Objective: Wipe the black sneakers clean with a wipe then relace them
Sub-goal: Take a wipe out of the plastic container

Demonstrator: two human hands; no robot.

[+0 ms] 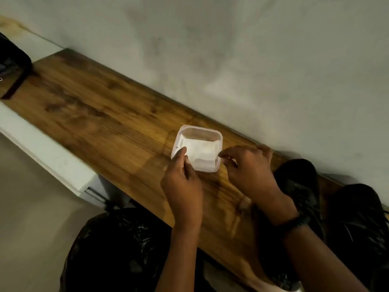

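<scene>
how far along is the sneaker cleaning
Barely started. Done: nothing that shows; the sneakers sit at the right end of the table, untouched. In hand: the left hand and right hand are at the rim of the tub of wipes, and no wipe is out yet. Left: wiping both sneakers, then relacing.

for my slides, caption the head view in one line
Left hand and right hand at the near corners of a wipe tub on a wood shelf, sneakers alongside.
</scene>
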